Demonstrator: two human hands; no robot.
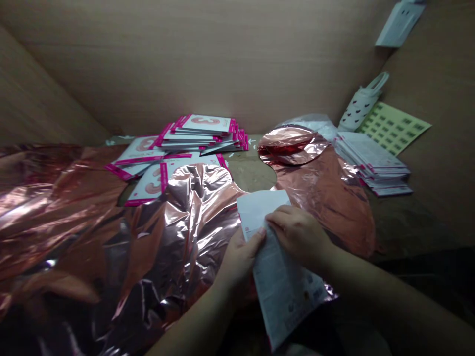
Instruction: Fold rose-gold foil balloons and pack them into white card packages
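Between both hands is a white printed paper packet (274, 282), tilted, with small print and marks near its lower end. My left hand (237, 257) grips its left edge, thumb lying on top. My right hand (297, 230) pinches at the packet's upper right part, fingers pressed together; whether a flap or something small is between them cannot be made out. Under and around the packet spreads shiny rose-gold foil (200, 212), flat and creased. Another foil piece (326, 183) with a rounded, folded top lies to the right.
Pink-edged packets marked with a 3 are piled (204, 133) at the back, with more loose packets (143, 153) beside them. At right are a packet stack (374, 160), a yellow sticker sheet (395, 128) and a white heart-patterned bottle (358, 109). Cardboard-coloured walls (208, 59) enclose the surface.
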